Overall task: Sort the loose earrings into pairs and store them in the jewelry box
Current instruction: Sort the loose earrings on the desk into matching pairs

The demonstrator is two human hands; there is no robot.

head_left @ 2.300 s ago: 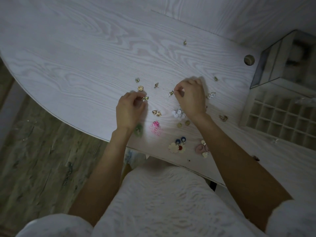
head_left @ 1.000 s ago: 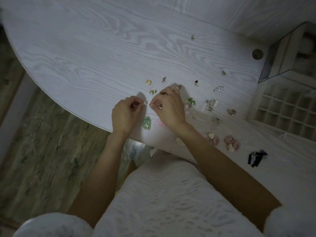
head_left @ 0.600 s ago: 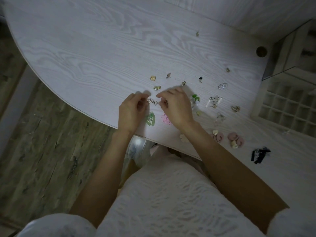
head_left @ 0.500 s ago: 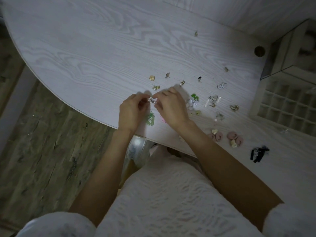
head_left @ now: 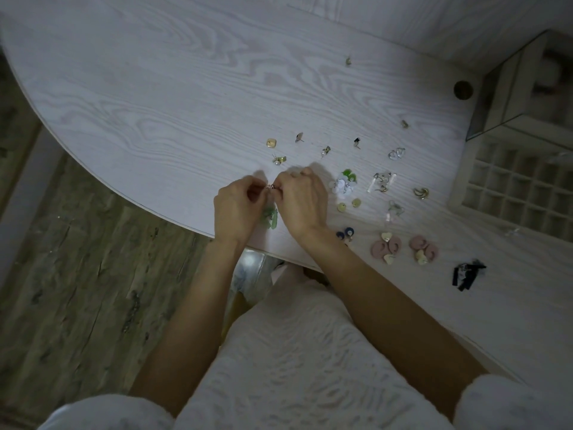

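Seemingly mid-pairing, the left hand (head_left: 237, 209) and right hand (head_left: 302, 203) both pinch one small earring (head_left: 270, 187), which next needs carrying to the jewelry box (head_left: 514, 193).

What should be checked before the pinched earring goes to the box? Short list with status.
1. Hold: left hand and right hand both pinch a small earring between their fingertips, above the table: ok.
2. Match in hand: whether they hold one piece or two is too small to see: cannot tell.
3. Jewelry box: grid compartments face up and open: ok.
4. Free compartment: the cells are dark: cannot tell.
5. Path to the box: loose earrings such as the gold hoop earring lie on the way, so carry above them: ok.
6. Sorting done: single studs lie scattered: not ok.
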